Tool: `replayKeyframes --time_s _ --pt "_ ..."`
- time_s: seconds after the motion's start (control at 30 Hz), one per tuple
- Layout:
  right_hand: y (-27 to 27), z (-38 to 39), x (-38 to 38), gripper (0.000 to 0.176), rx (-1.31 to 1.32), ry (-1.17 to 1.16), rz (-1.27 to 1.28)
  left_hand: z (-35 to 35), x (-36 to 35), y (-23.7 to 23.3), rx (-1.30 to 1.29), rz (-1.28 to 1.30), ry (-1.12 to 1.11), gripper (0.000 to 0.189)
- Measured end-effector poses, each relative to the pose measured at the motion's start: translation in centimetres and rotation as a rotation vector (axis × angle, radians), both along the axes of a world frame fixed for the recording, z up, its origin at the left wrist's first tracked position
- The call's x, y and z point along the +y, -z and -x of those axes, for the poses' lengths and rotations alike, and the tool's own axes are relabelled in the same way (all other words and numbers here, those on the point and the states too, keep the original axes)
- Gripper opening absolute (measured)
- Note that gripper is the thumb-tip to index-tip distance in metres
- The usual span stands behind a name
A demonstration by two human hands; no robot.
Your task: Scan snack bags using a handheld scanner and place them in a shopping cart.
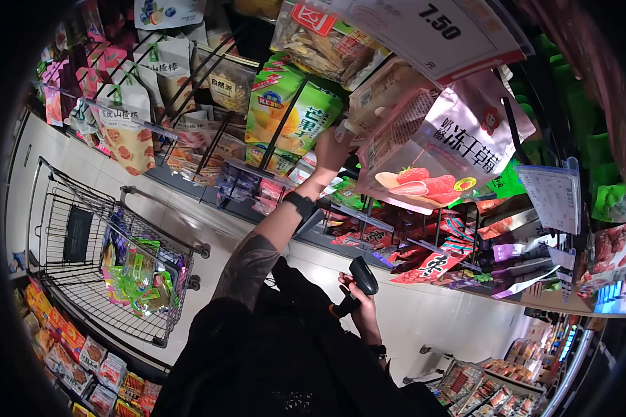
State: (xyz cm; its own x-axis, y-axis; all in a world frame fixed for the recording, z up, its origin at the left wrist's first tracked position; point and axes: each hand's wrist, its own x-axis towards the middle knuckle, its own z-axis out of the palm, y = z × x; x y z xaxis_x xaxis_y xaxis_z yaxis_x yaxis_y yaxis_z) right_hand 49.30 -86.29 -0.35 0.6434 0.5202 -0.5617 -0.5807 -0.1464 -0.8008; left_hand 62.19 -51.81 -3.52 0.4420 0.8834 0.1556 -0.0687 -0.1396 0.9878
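Note:
My left hand (332, 150) is raised to the hanging snack packs, with a dark watch on its wrist. Its fingers are partly hidden among packs, so I cannot see whether they grip anything. Just left of it hangs a green and yellow dried-mango bag (290, 111). On its other side is a pink freeze-dried strawberry bag (438, 149), large and close to the camera. Lower down, my right hand (364, 311) is closed around the handle of a black handheld barcode scanner (363, 276), held in front of my dark clothing.
A wire shopping cart (104, 260) with green and purple packs stands on the pale floor at left. Price tags (424, 35) and a hanging label sheet (551, 197) jut out from the shelf. More packaged goods (83, 358) line the lower left; another display (497, 389) is at lower right.

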Motion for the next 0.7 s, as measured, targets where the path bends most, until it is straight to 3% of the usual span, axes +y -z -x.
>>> replayKeyframes --time_s 0.03,0.1,0.13,0.2,0.4,0.53,0.7 --pt "0.2 0.1 -0.3 0.033 -0.012 -0.002 -0.007 -1.1 -0.4 0.6 0.159 -0.033 -0.096 0.041" --pt "0.4 0.3 -0.7 0.031 -0.033 -0.004 -0.024 -2.4 -1.3 1.0 0.143 -0.049 -0.209 0.041" --pt "0.4 0.5 -0.9 0.030 -0.022 0.017 -0.026 -3.5 -2.1 1.1 0.345 -0.062 -0.258 0.043" --pt "0.3 0.8 -1.2 0.028 0.001 0.060 -0.030 -4.1 -3.7 1.8 0.421 -0.091 -0.287 0.043" --pt "-0.2 2.4 -2.0 0.025 0.033 0.150 -0.040 -4.1 -7.0 2.5 0.386 -0.174 -0.252 0.044" --pt "-0.6 4.5 -2.9 0.038 0.047 0.208 -0.018 -4.4 -7.9 2.2 0.358 -0.197 -0.203 0.047" --pt "-1.0 8.1 -4.7 0.037 0.036 0.261 0.022 -4.2 -7.9 2.2 0.316 -0.226 -0.141 0.053"
